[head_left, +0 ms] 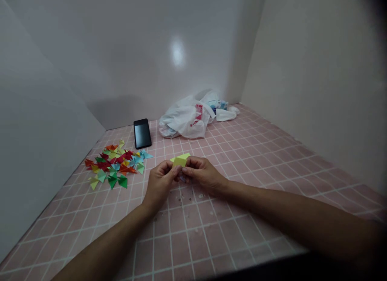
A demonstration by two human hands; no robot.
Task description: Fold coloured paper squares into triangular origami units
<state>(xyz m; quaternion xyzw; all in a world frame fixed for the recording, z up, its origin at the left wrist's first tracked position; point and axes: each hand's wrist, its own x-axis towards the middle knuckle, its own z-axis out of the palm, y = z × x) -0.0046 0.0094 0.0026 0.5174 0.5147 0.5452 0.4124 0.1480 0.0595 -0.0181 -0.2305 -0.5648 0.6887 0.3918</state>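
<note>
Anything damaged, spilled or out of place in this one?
Yes: small dark and pale marks dot the pink checked surface near the left hand and right hand, interrupting its regular pattern. Whether they are holes, stains or bits, I can't tell.

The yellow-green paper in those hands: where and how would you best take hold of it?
I'd probably pinch the yellow-green paper lightly by its upper edge, coming from the far side: that edge shows free, while the left hand and right hand hold it lower down, from either side.
</note>
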